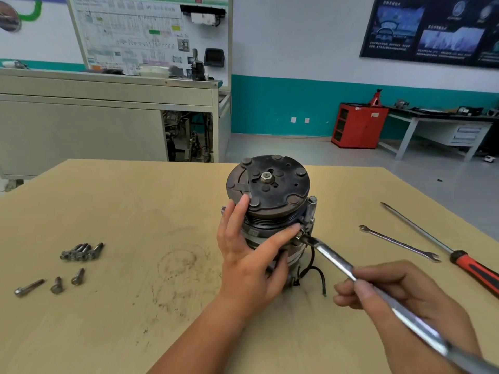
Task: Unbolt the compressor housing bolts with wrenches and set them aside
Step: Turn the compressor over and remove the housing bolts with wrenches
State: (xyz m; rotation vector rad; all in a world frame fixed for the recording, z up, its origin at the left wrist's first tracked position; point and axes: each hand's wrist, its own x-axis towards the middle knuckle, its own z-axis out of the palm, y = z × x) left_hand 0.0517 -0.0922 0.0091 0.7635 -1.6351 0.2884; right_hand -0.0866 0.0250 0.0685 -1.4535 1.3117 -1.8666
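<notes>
With my left hand [251,249] spread bracing the compressor [267,201] and my right hand [399,295] pinching the wrench [332,259], I'd seat its head squarely on what seems the bolt [299,234] before pulling.

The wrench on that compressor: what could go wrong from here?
1. The wrench, gripped far down its handle by the right hand, could slip off the bolt. The index fingertip of the left hand lies right beside its head and might get pinched.
2. The compressor stands on end, steadied only by that hand. A hard pull could twist or tip it.
3. The black wire hanging under the wrench might snag.
</notes>
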